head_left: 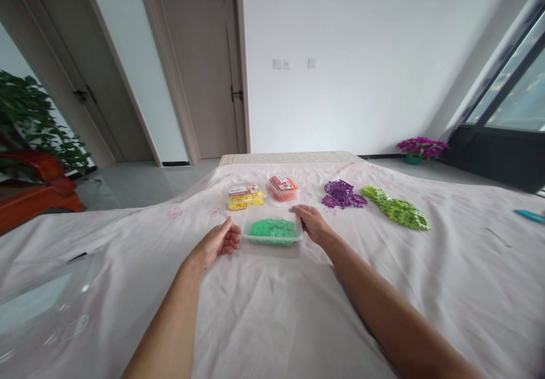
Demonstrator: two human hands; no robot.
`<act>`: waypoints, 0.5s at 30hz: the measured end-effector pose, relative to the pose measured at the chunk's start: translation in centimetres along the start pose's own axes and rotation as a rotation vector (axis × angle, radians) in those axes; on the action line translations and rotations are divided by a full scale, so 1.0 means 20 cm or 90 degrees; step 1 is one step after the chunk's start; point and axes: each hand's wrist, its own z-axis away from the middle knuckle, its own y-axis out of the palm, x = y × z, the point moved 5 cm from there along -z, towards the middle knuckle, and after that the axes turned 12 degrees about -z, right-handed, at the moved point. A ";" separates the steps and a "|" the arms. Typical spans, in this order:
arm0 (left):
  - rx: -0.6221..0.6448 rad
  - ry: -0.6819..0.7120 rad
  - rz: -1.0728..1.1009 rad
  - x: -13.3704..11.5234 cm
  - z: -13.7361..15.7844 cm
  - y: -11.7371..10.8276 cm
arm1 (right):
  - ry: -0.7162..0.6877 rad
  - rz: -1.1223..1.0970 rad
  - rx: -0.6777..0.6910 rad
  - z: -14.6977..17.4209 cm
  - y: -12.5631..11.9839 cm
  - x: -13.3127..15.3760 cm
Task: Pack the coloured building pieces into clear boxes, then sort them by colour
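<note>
A clear plastic container [272, 249] with small green pieces [272, 229] inside is in front of me, its top uncovered. My right hand [313, 223] grips it at the right rear corner, thumb and fingers on the rim. Beside its left wall is my left hand [219, 241], thumb raised and fingers loosely curved, holding nothing; whether a fingertip touches the wall is hard to tell. Just behind stand a lidded box of yellow pieces [246, 200] and a lidded box of orange-red pieces [284, 193], both with labels on top.
On the cloth-covered table [264, 322], purple pieces [340, 194] and yellow-green pieces [395, 207] lie loose at the right. A large transparent plastic bin [38, 305] occupies the near left. A blue object [529, 216] lies at the far right edge.
</note>
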 end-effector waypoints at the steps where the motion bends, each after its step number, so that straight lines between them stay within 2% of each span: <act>1: -0.016 0.010 -0.006 0.01 -0.01 0.00 | -0.022 -0.014 -0.021 -0.01 -0.01 0.01; 8: -0.199 0.126 -0.082 0.01 -0.01 0.02 | -0.147 -0.142 -0.228 -0.11 -0.12 0.16; 11: -0.216 0.142 -0.143 0.03 -0.04 0.04 | -0.186 -0.152 -0.299 -0.18 -0.14 0.21; 15: -0.208 0.156 -0.182 0.03 -0.05 0.06 | -0.170 -0.137 -0.331 -0.31 -0.13 0.24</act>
